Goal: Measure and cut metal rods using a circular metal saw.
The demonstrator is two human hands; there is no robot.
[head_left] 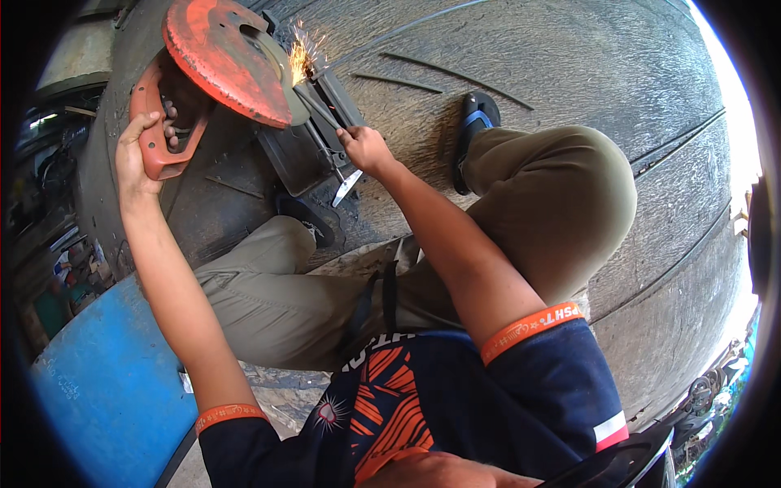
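My left hand [137,159] is wrapped round the orange D-shaped handle [146,102] of a cut-off saw. The saw's worn red blade guard [211,61] covers most of the disc. Orange sparks [301,58] spray up where the disc meets a thin metal rod [320,109]. In my right hand [366,150], closed near its close end, the rod slants up toward the disc. It lies over the saw's dark metal base and vise [342,99]. A flat silver vise crank [347,187] sticks out below the right hand. The cut itself is partly hidden by guard and sparks.
Two cut rods [457,79] lie on the dark, rough floor right of the saw. My sandalled foot [476,122] stands near them, the other foot [309,221] close below the base. A blue panel [106,366] is at lower left, with clutter [77,264] beyond it.
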